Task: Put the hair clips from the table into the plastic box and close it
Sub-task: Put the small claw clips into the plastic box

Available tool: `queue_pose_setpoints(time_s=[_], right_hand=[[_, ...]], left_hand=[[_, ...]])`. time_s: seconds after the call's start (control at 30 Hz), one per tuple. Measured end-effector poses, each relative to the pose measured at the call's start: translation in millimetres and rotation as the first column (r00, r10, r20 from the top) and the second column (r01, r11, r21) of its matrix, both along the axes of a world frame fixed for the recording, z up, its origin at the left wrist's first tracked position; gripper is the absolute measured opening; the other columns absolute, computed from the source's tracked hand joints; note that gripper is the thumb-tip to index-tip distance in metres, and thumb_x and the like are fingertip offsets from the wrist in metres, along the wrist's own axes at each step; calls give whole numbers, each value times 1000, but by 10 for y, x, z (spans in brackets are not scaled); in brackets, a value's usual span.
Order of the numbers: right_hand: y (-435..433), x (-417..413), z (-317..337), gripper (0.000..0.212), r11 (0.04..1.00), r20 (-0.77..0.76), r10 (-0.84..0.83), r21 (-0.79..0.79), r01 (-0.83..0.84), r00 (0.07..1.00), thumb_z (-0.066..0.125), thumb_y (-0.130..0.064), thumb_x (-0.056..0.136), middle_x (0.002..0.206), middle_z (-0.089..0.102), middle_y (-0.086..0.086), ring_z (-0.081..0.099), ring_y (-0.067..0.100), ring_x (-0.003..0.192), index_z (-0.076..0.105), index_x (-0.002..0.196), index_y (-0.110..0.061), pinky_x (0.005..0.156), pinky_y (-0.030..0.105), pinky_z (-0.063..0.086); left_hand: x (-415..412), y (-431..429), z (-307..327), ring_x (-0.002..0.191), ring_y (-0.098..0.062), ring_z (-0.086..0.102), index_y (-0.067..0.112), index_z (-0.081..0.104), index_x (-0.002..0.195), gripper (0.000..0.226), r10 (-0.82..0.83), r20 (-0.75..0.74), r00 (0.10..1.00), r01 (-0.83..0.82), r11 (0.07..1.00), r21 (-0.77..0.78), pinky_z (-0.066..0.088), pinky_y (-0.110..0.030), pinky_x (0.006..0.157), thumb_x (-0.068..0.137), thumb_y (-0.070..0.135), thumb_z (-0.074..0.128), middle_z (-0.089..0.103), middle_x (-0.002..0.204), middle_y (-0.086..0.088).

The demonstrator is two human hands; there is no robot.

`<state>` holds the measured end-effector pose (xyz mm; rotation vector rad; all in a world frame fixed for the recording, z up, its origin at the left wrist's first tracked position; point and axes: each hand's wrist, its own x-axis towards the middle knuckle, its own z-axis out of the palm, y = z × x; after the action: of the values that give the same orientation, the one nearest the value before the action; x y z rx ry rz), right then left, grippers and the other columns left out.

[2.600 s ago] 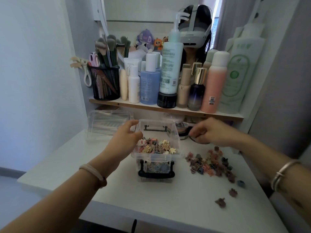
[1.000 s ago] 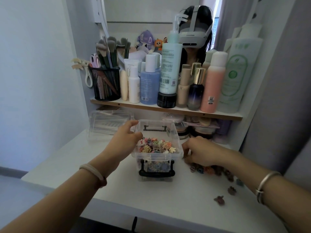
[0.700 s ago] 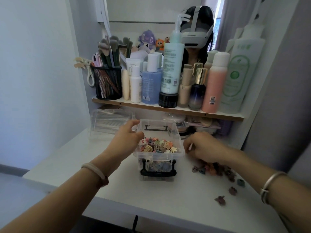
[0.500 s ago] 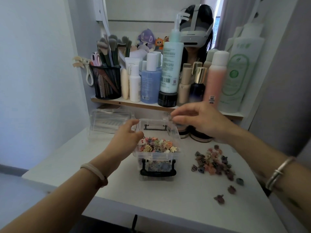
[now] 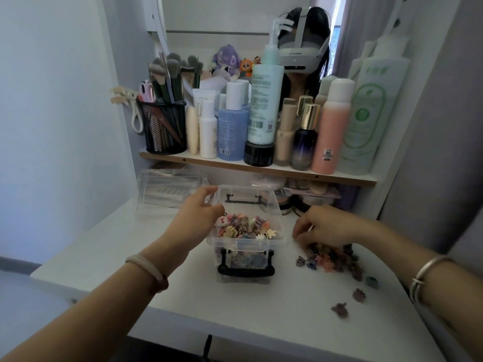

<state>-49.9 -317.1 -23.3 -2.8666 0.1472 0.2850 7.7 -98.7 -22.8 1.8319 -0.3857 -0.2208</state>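
A clear plastic box (image 5: 277, 206) with black latches stands open on the white table (image 5: 261, 304), heaped with small flower-shaped hair clips (image 5: 245, 228). My left hand (image 5: 194, 220) grips the box's left wall, thumb at the rim. To the right of the box lies a pile of darker hair clips (image 5: 330, 256). My right hand (image 5: 322, 226) is down on the pile's far side, fingers curled into the clips; its fingertips are hidden. Three loose clips (image 5: 339, 309) lie nearer the table's front right.
The box's clear lid (image 5: 170, 189) lies at the back left of the table. Above it, a shelf (image 5: 256, 167) holds bottles and a black mesh brush cup (image 5: 164, 129). Jars sit under the shelf behind my right hand. A wall stands close on the right.
My right hand was above the back of the box half a second ago; it has dropped back down and right onto the pile of clips. My left hand has kept its hold on the box.
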Motion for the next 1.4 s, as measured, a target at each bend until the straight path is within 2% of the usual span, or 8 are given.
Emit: queue_pose_setpoints(time_s=[0.13, 0.3, 0.4, 0.53, 0.67, 0.8, 1.17, 1.4], right_hand=[[15, -6, -17, 23, 999, -22, 17, -38, -18, 1000, 65, -20, 84, 109, 67, -3, 56, 7, 89, 68, 106, -16, 78, 18, 43], [60, 42, -25, 18, 996, 198, 28, -86, -12, 980, 60, -11, 86, 101, 68, -2, 56, 4, 83, 70, 100, -11, 78, 17, 43], [132, 51, 196, 11, 969, 495, -120, 247, -7, 860, 65, -10, 83, 78, 64, -9, 54, -6, 66, 71, 91, -13, 68, 2, 43], [240, -17, 490, 13, 827, 470, -87, 525, -199, 879, 66, -16, 82, 72, 65, -18, 61, -11, 64, 66, 82, -28, 64, 1, 45], [-4, -45, 427, 15, 949, 323, -144, 313, 39, 935, 62, -11, 86, 80, 65, -10, 58, -2, 69, 66, 90, -24, 62, 10, 45], [-317, -74, 94, 24, 961, 106, -247, -101, 257, 963, 54, -12, 89, 109, 66, 4, 62, 18, 97, 66, 109, -14, 83, 25, 47], [-338, 10, -148, 15, 963, 125, -269, 38, 266, 955, 61, -16, 86, 94, 73, 6, 55, 4, 62, 73, 91, -9, 58, 12, 43], [-259, 22, -84, 24, 967, 225, -256, 57, 250, 940, 58, 1, 82, 106, 70, 5, 60, 9, 88, 72, 99, -8, 74, 14, 43]], left_hand=[[12, 6, -20, 107, -36, 58, 17, 34, 140, 49, 5, 10, 1000, -5, 1000, 22, 42, -23, 68, 93, 8, 44, 53, 128, -27], [10, 3, -14, 82, -18, 55, 17, 34, 140, 48, -4, 12, 1000, 4, 1000, 18, 43, -20, 60, 94, 8, 43, 56, 123, -20], [16, 2, -24, 87, -20, 55, 16, 34, 140, 48, -8, 23, 1000, 8, 1000, 11, 44, -20, 64, 94, 8, 43, 56, 121, -17], [20, -38, -42, 88, -22, 57, 16, 34, 139, 48, -9, 20, 1000, 9, 1000, 21, 44, -27, 73, 93, 9, 44, 58, 112, -14], [35, -80, -47, 78, -21, 57, 15, 36, 138, 47, -22, 34, 999, 21, 999, 26, 45, -28, 67, 92, 8, 45, 60, 102, -16], [59, -122, -56, 98, -32, 61, 15, 38, 138, 48, -16, 16, 1000, 16, 999, 40, 48, -42, 90, 91, 8, 47, 62, 111, -18], [104, -298, -57, 69, -16, 50, 14, 39, 137, 48, -30, 24, 999, 29, 999, 43, 41, -27, 68, 91, 7, 46, 57, 97, -15], [87, -299, -40, 75, -18, 52, 16, 37, 138, 48, -39, 5, 999, 39, 999, 37, 43, -29, 75, 92, 8, 46, 56, 87, -7]])
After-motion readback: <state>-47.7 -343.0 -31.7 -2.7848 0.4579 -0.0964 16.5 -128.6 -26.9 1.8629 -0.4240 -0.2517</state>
